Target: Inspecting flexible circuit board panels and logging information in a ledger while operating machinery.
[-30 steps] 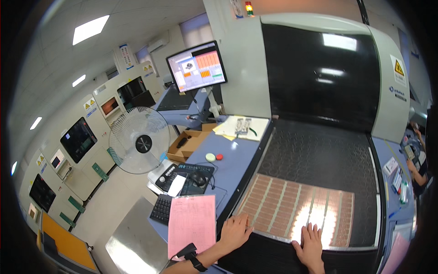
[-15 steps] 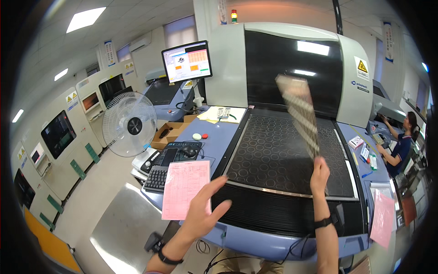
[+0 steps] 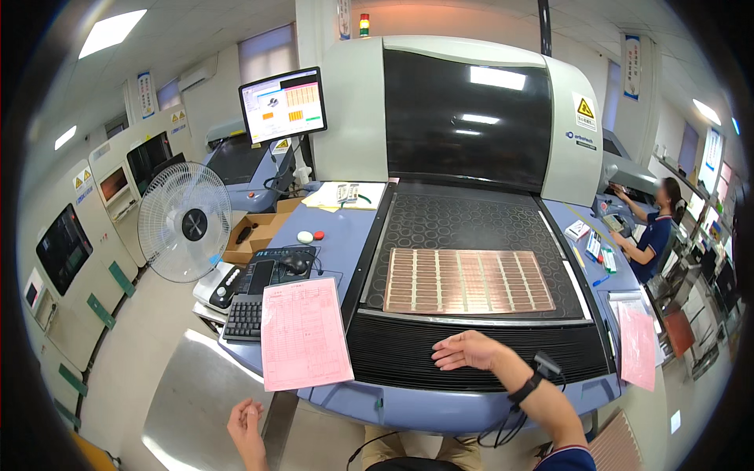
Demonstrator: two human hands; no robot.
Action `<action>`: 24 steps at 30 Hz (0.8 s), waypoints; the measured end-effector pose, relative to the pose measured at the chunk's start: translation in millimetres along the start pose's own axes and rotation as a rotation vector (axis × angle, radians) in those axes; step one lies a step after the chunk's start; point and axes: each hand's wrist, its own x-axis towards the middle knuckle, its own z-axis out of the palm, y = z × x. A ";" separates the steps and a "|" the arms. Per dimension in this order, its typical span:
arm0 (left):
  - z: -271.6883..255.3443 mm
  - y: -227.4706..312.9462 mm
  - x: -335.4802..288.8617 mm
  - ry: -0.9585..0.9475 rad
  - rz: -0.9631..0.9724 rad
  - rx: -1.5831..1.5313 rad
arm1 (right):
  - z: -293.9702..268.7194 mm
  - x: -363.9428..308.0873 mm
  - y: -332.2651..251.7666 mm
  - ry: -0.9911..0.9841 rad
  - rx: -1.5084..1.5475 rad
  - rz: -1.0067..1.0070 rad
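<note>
A copper-coloured circuit board panel, with pale lines in a grid, lies flat on the machine's black ring-patterned bed. My right hand hovers over the black ribbed strip in front of the bed, apart from the panel. Its fingers are stretched out and it holds nothing. At the lower left, my left hand hangs beside a bare metal surface, fingers loosely curled, with nothing visible in it. A pink printed sheet rests at the front left corner of the machine table, above that hand.
Left of the bed are a keyboard, a mouse, a monitor and a fan. The machine's dark hood rises behind the bed. Another person works at the far right. More copper-coloured panels show at the lower right.
The panel, held upright and blurred in my right hand before, now lies flat on the bed. My right hand has let go and come nearer; my left has dropped down and left. The view has shifted right.
</note>
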 end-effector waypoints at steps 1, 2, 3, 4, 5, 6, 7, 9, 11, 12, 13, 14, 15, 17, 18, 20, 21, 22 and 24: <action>3.1 -1.4 6.9 -0.014 -0.028 0.004 | 12.3 -6.9 -4.9 0.028 -0.024 -0.109; 11.3 -5.3 17.2 -0.021 -0.032 -0.002 | -5.5 -3.3 -6.8 0.165 -0.236 -0.314; 19.2 -13.1 31.1 -0.024 0.049 0.031 | -21.6 2.2 -7.7 0.300 -0.445 -0.513; 25.7 -15.5 43.8 -0.022 0.133 0.073 | -5.8 -12.9 -32.4 0.631 -0.927 -0.435; 33.8 -16.3 53.7 -0.026 0.131 0.081 | -33.4 8.2 -13.9 0.825 -1.356 -0.693; 45.6 -13.6 63.4 -0.011 0.189 0.203 | -43.2 14.8 -7.0 0.824 -1.436 -0.606; 56.3 -12.8 72.6 0.014 0.252 0.322 | -47.4 20.0 -6.9 0.816 -1.518 -0.530; 68.6 -26.0 97.1 0.048 0.351 0.403 | -47.0 27.1 4.5 0.782 -1.598 -0.476; 74.4 -32.2 109.6 0.087 0.435 0.491 | -25.7 21.9 1.7 0.724 -1.529 -0.447; 78.4 -31.8 116.6 0.106 0.426 0.524 | -13.0 12.7 -1.3 0.694 -1.483 -0.470; 81.7 -31.8 122.2 0.127 0.420 0.558 | -6.5 7.7 -3.6 0.664 -1.434 -0.495; 83.4 -33.8 125.7 0.125 0.417 0.565 | -8.8 9.6 -0.2 0.658 -1.431 -0.491; 85.7 -36.6 128.7 0.105 0.428 0.586 | -10.8 10.2 5.2 0.679 -1.532 -0.551; 90.7 -41.9 132.4 0.082 0.438 0.615 | -14.5 12.2 8.0 0.694 -1.627 -0.609; 93.5 -44.5 133.4 0.063 0.462 0.663 | -13.0 10.7 1.7 0.664 -1.601 -0.614; 95.4 -46.1 135.2 0.043 0.488 0.720 | -9.0 9.4 -4.5 0.628 -1.566 -0.582; 96.1 -46.4 135.6 0.051 0.501 0.769 | -9.3 9.4 -4.2 0.623 -1.560 -0.584; 96.5 -46.3 136.1 0.061 0.515 0.819 | -10.0 9.4 -3.8 0.628 -1.536 -0.573; 97.9 -46.9 136.9 0.076 0.512 0.894 | -10.2 8.2 -3.7 0.631 -1.504 -0.569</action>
